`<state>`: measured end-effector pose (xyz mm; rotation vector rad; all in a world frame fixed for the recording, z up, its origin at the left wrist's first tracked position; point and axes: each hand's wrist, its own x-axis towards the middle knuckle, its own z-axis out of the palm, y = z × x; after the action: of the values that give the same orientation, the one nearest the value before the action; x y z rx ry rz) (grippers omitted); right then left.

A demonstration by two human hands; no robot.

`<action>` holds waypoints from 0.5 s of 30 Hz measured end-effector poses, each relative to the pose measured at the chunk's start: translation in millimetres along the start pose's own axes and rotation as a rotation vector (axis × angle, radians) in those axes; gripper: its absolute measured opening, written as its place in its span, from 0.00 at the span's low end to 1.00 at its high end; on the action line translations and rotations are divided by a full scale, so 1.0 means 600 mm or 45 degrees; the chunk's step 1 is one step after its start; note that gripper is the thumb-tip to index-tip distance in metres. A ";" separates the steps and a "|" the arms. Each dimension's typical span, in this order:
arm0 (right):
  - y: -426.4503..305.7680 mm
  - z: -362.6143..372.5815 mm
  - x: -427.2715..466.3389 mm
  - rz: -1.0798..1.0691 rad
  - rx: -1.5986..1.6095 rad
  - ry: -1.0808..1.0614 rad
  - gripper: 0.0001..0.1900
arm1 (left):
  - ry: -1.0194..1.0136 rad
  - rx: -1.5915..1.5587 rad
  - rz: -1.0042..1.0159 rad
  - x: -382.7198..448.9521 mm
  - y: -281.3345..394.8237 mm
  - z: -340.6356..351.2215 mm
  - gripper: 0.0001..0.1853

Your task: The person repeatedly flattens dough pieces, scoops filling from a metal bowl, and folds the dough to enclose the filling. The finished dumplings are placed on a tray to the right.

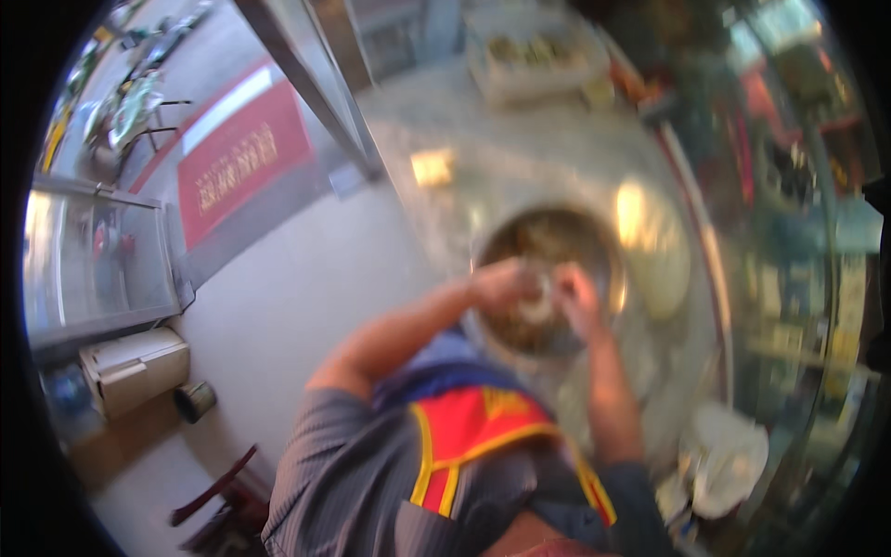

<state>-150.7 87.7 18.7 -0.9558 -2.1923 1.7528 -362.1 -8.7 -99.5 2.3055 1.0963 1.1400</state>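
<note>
Both of my hands are above a large round metal bowl (518, 233) on a shiny metal counter (445, 216). Brownish food, too blurred to name, lies in the bowl. My left hand (507, 284) reaches in from the left side of the picture, and my right hand (578, 296) from the right. Between them is a small pale object (537, 299), touching or close to the fingers; motion blur hides which hand holds it. The fingers of both hands are bent and smeared by blur.
A pale plastic tub (536, 63) with food pieces stands at the counter's far end. Glass shelving (786, 278) lines the right side. White plastic bags (727, 459) lie at lower right. On the left are a glass door, a red mat (243, 157), a cardboard box (139, 369) and a dark wooden chair (233, 494).
</note>
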 end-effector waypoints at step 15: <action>0.019 -0.011 -0.003 0.081 0.376 0.012 0.07 | 0.208 -1.499 -1.185 0.051 0.101 -0.070 0.30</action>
<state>-141.5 93.1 10.7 -0.9664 -1.8439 2.0226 -353.8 -25.7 -21.9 0.6831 0.9413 1.0835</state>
